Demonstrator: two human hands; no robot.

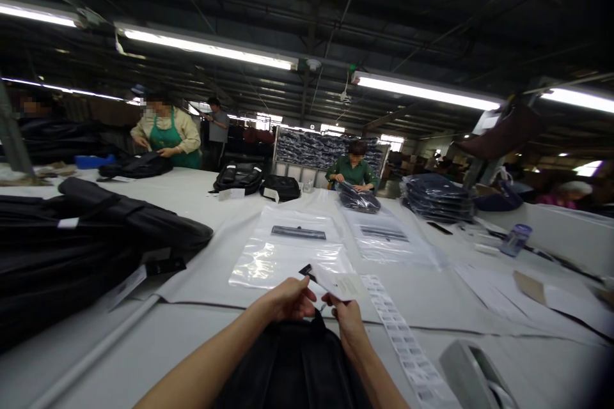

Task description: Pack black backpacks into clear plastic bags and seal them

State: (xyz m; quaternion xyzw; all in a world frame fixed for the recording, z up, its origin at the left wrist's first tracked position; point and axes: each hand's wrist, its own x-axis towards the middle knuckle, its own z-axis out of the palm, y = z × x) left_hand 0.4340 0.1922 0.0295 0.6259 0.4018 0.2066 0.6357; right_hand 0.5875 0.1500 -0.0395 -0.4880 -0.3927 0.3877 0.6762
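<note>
In the head view, the black bag (pixel 300 370) lies on a white table (pixel 182 358) — just beyond the bag's top, the right hand (pixel 347 324) pinches a white tag (pixel 339 282), the left hand (pixel 293 299) curls, its hold impossible to tell — a label strip (pixel 400 332) runs right of the bag

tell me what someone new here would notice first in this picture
Probably the right hand, holding a white tag by the top of a black bag at lower centre, with the left hand close beside it. Next, likely the heap of black bags at the left edge. Bright tube lights also stand out across the upper part.
</note>
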